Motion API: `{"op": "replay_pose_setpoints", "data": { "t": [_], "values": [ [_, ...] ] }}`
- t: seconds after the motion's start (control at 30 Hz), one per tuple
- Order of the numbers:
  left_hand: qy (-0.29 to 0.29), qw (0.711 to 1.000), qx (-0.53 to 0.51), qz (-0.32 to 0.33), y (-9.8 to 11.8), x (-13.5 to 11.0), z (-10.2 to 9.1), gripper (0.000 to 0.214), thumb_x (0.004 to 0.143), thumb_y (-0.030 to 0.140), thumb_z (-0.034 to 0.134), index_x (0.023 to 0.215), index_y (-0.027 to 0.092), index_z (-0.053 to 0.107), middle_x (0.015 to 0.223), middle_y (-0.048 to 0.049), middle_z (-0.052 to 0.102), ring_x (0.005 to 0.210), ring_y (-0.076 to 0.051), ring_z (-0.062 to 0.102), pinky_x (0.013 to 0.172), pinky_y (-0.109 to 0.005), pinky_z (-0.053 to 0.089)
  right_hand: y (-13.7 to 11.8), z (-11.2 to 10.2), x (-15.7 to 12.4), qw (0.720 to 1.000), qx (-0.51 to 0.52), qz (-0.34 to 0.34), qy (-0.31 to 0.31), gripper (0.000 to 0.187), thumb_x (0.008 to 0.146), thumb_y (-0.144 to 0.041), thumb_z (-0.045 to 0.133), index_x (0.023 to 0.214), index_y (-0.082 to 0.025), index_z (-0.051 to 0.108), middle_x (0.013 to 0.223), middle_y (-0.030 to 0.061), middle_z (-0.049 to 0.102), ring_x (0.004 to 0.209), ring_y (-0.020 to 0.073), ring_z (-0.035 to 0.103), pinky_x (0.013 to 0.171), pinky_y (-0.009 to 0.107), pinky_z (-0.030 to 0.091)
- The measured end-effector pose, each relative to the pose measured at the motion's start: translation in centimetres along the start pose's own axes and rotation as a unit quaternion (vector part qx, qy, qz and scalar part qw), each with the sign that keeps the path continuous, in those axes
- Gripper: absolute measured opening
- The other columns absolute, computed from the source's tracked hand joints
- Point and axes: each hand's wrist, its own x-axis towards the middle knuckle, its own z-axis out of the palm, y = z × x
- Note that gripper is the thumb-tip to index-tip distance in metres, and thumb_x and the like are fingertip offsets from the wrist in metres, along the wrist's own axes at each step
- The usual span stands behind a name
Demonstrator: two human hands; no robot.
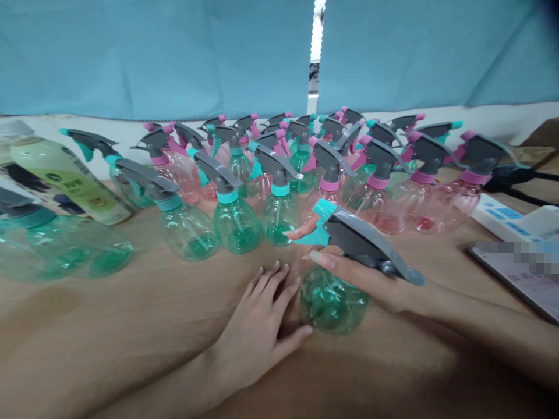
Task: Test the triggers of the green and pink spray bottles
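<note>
A clear green spray bottle [334, 302] with a grey and turquoise trigger head stands close to me at centre right. My right hand [353, 273] is closed around its neck, below the trigger head, with one finger by the turquoise trigger. Part of that hand is hidden behind the head. My left hand [264, 326] lies flat on the table [144, 326], fingers stretched out, just left of the bottle's base. Just beyond it stand green spray bottles, among them one with a turquoise collar [279, 215].
Several green and pink spray bottles [329, 186] fill the back of the table. A large labelled bottle [70, 180] leans at the left. A phone or tablet [515, 273], a white power strip [498, 215] and black cables lie at the right. A blue curtain [174, 58] hangs behind.
</note>
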Motion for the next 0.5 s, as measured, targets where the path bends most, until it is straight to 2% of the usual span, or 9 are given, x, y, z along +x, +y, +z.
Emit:
{"op": "replay_pose_setpoints", "data": {
  "t": [0.1,0.4,0.5],
  "values": [
    [-0.002,1.000,-0.002,-0.002,0.03,0.01,-0.04,0.059,0.089,0.049,0.056,0.135,0.014,0.043,0.143,-0.0177,0.041,0.132,-0.034,0.036,0.105,-0.054,0.030,0.00,-0.03,-0.02,1.000,-0.009,-0.003,0.000,0.023,0.085,-0.032,0.058,0.107,-0.026,0.057,0.069,-0.0035,0.055,0.054,0.0116,0.051,0.055,0.026,0.048],
    [-0.010,1.000,-0.007,0.000,0.17,0.07,-0.21,0.060,0.090,0.048,0.056,0.135,0.011,0.043,0.143,-0.0198,0.040,0.132,-0.035,0.035,0.105,-0.055,0.030,0.07,-0.02,-0.05,1.000,-0.006,0.012,-0.026,0.027,0.087,-0.037,0.053,0.112,-0.026,0.053,0.085,0.0010,0.058,0.063,0.0135,0.055,0.062,0.030,0.052],
    [-0.004,1.000,-0.005,0.003,0.14,0.05,-0.11,0.059,0.090,0.048,0.056,0.135,0.011,0.043,0.143,-0.0192,0.041,0.132,-0.034,0.035,0.105,-0.055,0.030,0.03,0.04,-0.06,1.000,-0.018,-0.008,-0.009,0.025,0.086,-0.033,0.054,0.109,-0.025,0.055,0.079,0.0003,0.059,0.059,0.0130,0.055,0.056,0.028,0.052]
  ]
}}
